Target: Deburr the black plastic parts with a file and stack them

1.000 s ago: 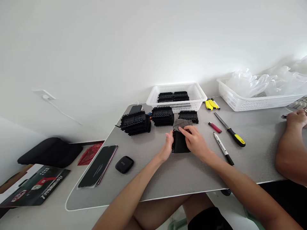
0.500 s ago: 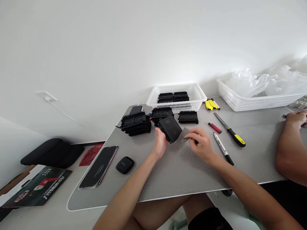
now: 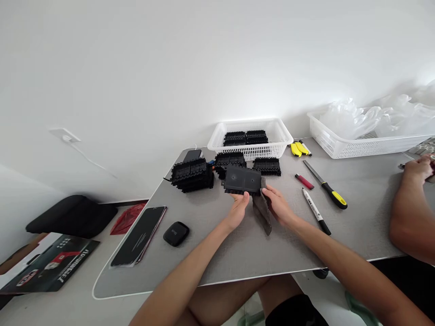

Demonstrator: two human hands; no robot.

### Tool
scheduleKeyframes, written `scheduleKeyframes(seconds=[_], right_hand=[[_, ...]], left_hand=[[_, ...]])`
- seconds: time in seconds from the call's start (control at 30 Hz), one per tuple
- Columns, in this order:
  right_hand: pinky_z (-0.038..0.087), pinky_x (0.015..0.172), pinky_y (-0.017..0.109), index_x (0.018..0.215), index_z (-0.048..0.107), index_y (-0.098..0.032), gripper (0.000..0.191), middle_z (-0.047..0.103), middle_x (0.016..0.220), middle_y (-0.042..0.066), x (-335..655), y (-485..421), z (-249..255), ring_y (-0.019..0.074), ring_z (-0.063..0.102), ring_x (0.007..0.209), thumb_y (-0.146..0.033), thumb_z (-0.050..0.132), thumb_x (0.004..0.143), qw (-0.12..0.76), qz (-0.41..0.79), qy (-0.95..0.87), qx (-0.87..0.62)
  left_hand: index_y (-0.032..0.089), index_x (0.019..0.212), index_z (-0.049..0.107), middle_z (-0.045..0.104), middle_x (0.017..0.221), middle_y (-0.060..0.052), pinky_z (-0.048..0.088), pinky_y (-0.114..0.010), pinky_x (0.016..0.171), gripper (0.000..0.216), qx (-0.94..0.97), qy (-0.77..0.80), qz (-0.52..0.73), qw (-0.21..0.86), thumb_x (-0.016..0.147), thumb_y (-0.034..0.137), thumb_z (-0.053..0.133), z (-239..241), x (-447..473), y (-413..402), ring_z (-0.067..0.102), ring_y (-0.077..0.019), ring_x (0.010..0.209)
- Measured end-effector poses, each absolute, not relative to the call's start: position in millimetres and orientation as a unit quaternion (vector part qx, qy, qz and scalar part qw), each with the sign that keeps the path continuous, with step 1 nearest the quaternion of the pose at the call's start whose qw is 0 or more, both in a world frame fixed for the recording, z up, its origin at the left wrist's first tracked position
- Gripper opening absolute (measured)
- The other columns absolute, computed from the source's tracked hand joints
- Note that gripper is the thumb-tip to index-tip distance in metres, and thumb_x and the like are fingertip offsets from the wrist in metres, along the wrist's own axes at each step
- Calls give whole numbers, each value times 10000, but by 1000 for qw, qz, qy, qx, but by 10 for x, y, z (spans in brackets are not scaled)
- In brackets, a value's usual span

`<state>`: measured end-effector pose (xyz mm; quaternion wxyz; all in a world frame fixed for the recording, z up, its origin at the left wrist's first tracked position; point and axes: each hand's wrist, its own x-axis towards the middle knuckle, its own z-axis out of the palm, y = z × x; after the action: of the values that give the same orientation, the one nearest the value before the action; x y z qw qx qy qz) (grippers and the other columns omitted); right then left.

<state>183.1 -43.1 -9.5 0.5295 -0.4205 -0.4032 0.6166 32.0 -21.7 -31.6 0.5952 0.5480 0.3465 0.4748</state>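
Observation:
A flat black plastic block point(image 3: 242, 180) is held level over the grey table mat point(image 3: 238, 244), between both my hands. My left hand point(image 3: 238, 209) grips its near left edge from below. My right hand point(image 3: 277, 204) grips the block's right end and also pinches a dark grey cloth point(image 3: 263, 210) that hangs down onto the mat. Several more black ribbed blocks point(image 3: 192, 174) are stacked just behind, and others lie in a white basket point(image 3: 280, 134).
A file with a yellow-black handle point(image 3: 325, 184), a red lighter point(image 3: 304, 181), a marker point(image 3: 316, 210) and yellow items point(image 3: 299, 148) lie to the right. A phone point(image 3: 139, 235) and a small black case point(image 3: 176, 233) lie left. Another person's arm point(image 3: 409, 203) works at the far right by a second basket point(image 3: 360, 144).
The block has been lifted off the mat, turned over and brought level between both hands. The cloth has gone from on top of the block to hanging from my right hand.

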Motion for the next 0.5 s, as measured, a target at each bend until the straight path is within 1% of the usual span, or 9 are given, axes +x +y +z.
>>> scheduleKeyframes(seconds=[0.1,0.17,0.23,0.3,0.33,0.4,0.5], right_hand=[[444,703,286,976,645,-200,355,665,849,21,1842,-413,-113,181,578,762,-492,625,775,543,600,-405,-426],[443,722,294,944,638,-193,348,657,832,21,1897,-372,-124,186,575,774,-492,629,766,550,579,-407,-444],[436,727,301,890,633,-192,314,645,817,19,1991,-315,-119,190,565,774,-483,596,777,558,542,-416,-471],[424,721,303,833,622,-196,278,630,806,13,2098,-262,-98,191,548,770,-463,552,798,557,485,-456,-497],[414,713,302,806,613,-197,267,619,793,10,2144,-243,-85,190,537,763,-451,531,811,547,456,-487,-506],[391,686,295,743,586,-196,261,592,749,3,2203,-224,-61,186,515,736,-422,494,833,513,403,-551,-521],[372,655,293,681,562,-192,268,572,711,4,2214,-232,-45,185,505,708,-376,467,852,474,335,-611,-539]], left_hand=[[202,1300,492,544,1349,-124,233,-414,1161,614,581,318,446,602,861,630,515,-257,339,-244,326,-251,1406],[213,1299,482,546,1342,-121,243,-417,1159,583,593,298,455,594,860,591,552,-203,347,-244,375,-244,1376],[225,1272,483,569,1301,-116,320,-436,1120,574,566,304,499,582,825,558,622,-155,337,-217,477,-249,1287],[230,1235,487,609,1225,-104,437,-447,1020,596,509,331,547,577,766,533,695,-115,308,-173,581,-250,1148],[225,1219,494,629,1188,-99,471,-441,978,608,490,349,552,578,736,511,729,-99,288,-151,611,-249,1095],[187,1154,558,659,1141,-111,499,-417,936,594,487,399,537,561,681,460,789,-69,251,-122,632,-261,1055],[128,1037,660,682,1127,-152,502,-412,928,531,506,457,499,535,637,438,822,-32,223,-124,629,-306,1075]])
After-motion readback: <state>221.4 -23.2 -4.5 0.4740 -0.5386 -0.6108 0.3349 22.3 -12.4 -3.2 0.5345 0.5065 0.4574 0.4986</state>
